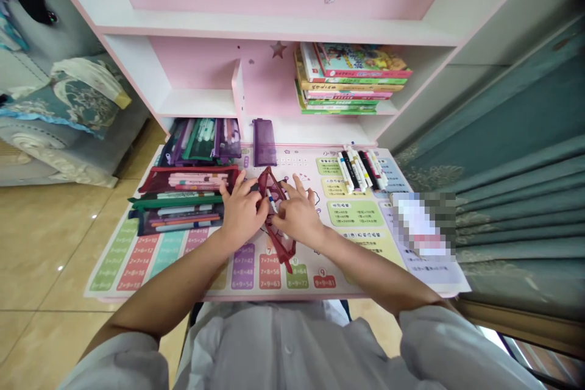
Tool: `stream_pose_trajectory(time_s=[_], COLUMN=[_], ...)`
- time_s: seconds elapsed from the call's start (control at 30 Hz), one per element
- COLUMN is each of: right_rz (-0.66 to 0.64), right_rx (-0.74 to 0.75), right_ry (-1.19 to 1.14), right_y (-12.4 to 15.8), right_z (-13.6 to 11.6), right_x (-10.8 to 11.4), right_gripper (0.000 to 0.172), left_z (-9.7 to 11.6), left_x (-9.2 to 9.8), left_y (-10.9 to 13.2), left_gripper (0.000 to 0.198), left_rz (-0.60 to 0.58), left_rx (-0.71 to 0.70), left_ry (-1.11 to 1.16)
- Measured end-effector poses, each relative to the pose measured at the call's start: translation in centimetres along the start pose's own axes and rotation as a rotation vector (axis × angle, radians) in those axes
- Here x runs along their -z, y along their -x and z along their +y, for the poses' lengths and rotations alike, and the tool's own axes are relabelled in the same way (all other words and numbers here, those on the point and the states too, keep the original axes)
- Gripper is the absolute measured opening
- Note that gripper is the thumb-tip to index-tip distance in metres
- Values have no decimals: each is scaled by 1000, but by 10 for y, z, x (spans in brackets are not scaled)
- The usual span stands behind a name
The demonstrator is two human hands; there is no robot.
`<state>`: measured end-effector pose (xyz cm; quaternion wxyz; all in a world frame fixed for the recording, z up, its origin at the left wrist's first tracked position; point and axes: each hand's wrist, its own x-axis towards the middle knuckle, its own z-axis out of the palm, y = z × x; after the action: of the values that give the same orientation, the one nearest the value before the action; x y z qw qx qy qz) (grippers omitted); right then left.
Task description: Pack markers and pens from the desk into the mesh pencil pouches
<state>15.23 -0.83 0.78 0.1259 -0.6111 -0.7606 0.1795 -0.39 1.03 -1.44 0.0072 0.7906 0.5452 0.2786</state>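
Observation:
A dark red mesh pencil pouch [286, 248] lies on the desk in front of me with its mouth spread apart. My left hand [244, 207] is closed at the pouch's left edge, its fingertips bent against the mesh. A white marker with a blue band [272, 202] lies slantwise within the pouch's opening. Over its lower part is my right hand [299, 212], thumb and fingers closed around it; the fingers partly hide the marker. Left of my hands, a red pouch with pink pens [196, 180] sits above a dark mesh pouch [183, 219] with several pens.
Several markers [361, 169] lie in a row at right, near a blurred-out object [423, 225]. Filled mesh pouches [201, 140] crowd the back left; a purple pouch [264, 141] leans at the shelf [311, 129]. Books [351, 79] are stacked above. A curtain [512, 195] hangs right.

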Motion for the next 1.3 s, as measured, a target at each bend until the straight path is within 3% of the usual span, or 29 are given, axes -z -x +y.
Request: stream_pose_trajectory(time_s=[0.1,0.2,0.3,0.37,0.47,0.53,0.6,0.67,0.77,0.83,1.17,1.3], right_rz=[-85,-75,-45,43,329,466,505,463,235,114,89,171], right_rx=[0,13,32,50,21,-105,-325,-517,-754,-833,-824,-690], right_ry=[88,135,95,22,-37,33,172,298,354,361,359,298], right_y=[-8,-12,-12,-14,-25,-36,-48,-58,-67,-70,-75,-68], right_z=[-10,-15,-12,-3,26,54,86,117,151,162,169,145], right_x=[0,-4,-5,1,22,39,53,62,66,64,57,64], right_gripper=[25,35,31,26,25,26,24,31,50,55,50,42], left_z=[0,0,-1,-1,-1,-1,-1,-1,-3,-4,-3,-2], left_x=[1,2,2,2,2,3,3,3,2,1,4,4], left_y=[0,0,0,1,1,1,1,1,1,1,0,0], left_gripper=[25,25,25,25,28,30,31,30,29,28,29,29], left_rz=[-9,-12,-19,-20,-33,-44,-45,-42,-41,-41,-42,-48], left_rx=[-3,-6,-12,-6,2,2,1,2,8,12,15,24], left_ry=[0,-3,-3,-5,0,9,15,17,16,15,19,22])
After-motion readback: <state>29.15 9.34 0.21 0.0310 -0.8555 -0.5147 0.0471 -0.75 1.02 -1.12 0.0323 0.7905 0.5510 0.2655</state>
